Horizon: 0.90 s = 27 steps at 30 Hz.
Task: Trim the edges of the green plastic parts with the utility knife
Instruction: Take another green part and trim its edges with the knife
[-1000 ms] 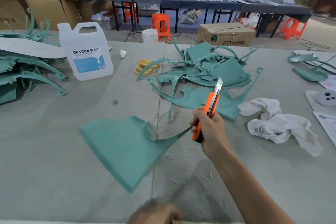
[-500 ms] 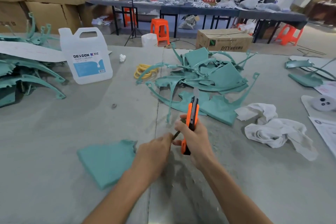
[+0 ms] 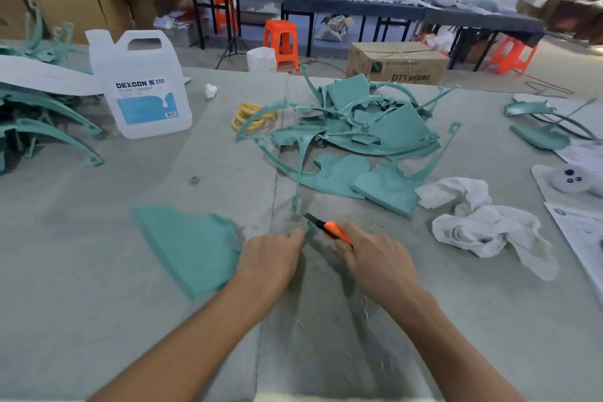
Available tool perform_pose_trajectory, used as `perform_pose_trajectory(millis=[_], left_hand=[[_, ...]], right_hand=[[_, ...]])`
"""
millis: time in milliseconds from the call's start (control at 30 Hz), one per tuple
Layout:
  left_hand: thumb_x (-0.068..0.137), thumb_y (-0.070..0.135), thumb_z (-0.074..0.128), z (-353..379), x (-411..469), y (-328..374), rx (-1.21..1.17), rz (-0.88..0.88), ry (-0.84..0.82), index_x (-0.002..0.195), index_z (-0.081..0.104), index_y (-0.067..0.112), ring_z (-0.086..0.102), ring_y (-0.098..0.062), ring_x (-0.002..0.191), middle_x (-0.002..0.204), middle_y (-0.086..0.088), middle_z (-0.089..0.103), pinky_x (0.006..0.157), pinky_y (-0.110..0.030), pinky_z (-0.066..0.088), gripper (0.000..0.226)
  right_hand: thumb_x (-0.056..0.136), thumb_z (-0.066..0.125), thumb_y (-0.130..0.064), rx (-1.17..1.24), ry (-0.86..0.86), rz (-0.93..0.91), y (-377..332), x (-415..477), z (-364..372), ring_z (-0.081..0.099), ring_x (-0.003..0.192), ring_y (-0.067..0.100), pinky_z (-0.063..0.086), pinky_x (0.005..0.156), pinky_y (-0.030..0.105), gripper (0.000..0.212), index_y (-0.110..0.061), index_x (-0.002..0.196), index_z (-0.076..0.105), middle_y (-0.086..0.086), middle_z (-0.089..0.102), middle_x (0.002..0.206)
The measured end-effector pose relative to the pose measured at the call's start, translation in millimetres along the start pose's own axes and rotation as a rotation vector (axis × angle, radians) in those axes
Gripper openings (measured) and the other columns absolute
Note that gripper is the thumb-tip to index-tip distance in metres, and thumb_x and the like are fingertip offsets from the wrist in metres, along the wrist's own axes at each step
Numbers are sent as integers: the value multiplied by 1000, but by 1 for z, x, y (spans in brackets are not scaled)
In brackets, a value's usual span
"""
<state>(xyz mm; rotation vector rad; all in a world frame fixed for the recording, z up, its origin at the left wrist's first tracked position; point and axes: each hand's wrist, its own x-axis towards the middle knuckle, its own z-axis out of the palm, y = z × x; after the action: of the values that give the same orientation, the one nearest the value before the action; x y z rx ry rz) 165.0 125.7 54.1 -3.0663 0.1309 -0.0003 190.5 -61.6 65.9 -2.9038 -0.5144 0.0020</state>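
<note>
A flat green plastic part (image 3: pixel 192 245) lies on the grey table (image 3: pixel 98 271) in front of me. My left hand (image 3: pixel 269 259) covers its right end and pinches the narrow tip there. My right hand (image 3: pixel 372 258) grips the orange utility knife (image 3: pixel 329 228), which lies low and points left, its dark blade end close to my left fingertips and the part's tip. Behind them a heap of green plastic parts (image 3: pixel 355 137) rests in the middle of the table.
A white DEXCON jug (image 3: pixel 140 85) stands at the back left beside more green parts (image 3: pixel 42 130). Yellow rings (image 3: pixel 249 114) lie behind the heap. White cloths (image 3: pixel 479 222) and papers (image 3: pixel 580 228) sit to the right. Plastic shavings litter the near table.
The knife has tipped from upright to low, pointing left at the part's tip. My left hand stays on the part's right end, and more of the part shows.
</note>
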Motion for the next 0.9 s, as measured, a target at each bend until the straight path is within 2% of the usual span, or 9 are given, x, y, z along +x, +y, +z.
perform_pose_trajectory(millis=[200,367,533,700,833,900], left_hand=[[96,5,43,-2,1,2,28,-7,-46,129,42,18,66,-33,108,116,-7,69,70,-35,34,36],[96,5,47,-3,1,4,25,3,-44,127,43,16,67,-32,104,114,-8,69,68,-35,36,33],[99,5,41,-3,0,6,39,0,-43,128,42,15,67,-32,104,116,-9,69,69,-34,37,31],[97,4,46,-3,-2,6,42,5,-33,130,40,14,68,-32,103,114,-9,69,69,-34,37,34],[99,4,44,-4,-4,6,53,20,-21,129,40,15,68,-32,103,114,-9,69,67,-36,37,32],[99,4,43,-3,-3,6,59,20,-17,128,40,14,68,-31,101,113,-9,69,67,-35,38,31]], right_hand=[[106,36,-50,-50,-32,-8,-3,6,-13,66,91,35,51,72,42,31,-40,133,46,4,71,101],[106,38,-45,-93,-63,-39,-2,14,-24,64,85,31,43,65,39,25,-36,125,52,2,68,95],[105,40,-43,-163,-76,-88,-2,24,-36,59,75,26,44,61,37,20,-32,110,56,-3,58,81],[104,39,-44,-197,-65,-118,-4,26,-37,54,69,23,34,54,34,21,-34,107,57,-7,50,73],[104,40,-46,-167,-134,-97,-1,32,-42,59,79,24,38,62,35,20,-36,106,58,-8,51,77],[104,41,-47,-173,-165,-97,-1,38,-46,57,77,20,38,62,33,21,-37,106,59,-11,51,77]])
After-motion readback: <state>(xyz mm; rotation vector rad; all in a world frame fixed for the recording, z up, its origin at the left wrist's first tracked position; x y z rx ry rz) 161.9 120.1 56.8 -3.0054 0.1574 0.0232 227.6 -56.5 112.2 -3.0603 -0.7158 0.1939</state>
